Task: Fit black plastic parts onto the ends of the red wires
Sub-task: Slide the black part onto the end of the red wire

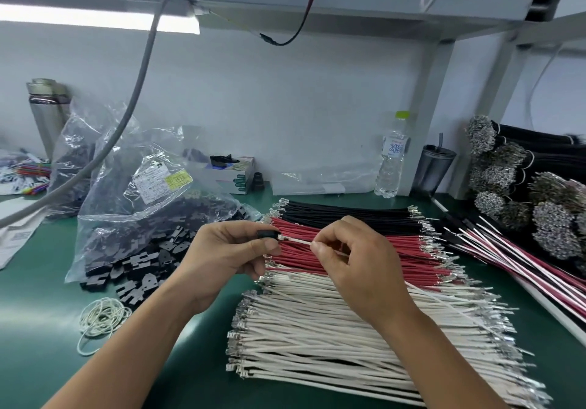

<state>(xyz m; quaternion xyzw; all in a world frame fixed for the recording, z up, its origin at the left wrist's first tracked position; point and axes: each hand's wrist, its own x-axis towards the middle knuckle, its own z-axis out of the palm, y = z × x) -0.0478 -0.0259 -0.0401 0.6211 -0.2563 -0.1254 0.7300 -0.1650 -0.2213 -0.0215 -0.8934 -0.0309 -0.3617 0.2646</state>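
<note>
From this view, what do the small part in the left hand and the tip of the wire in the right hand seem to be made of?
The black part pinched by the left hand looks like matte moulded plastic, dark and without glints. The tip of the white wire pinched by the right hand looks like bare metal, probably a crimped terminal: silvery and shiny.

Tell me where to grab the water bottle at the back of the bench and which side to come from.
Grip the water bottle round its clear body, just below the green cap, coming from the front-left. It stands upright against the wall, and a dark cup crowds its right side, while the bench before it, behind the black wires, looks open.
</note>
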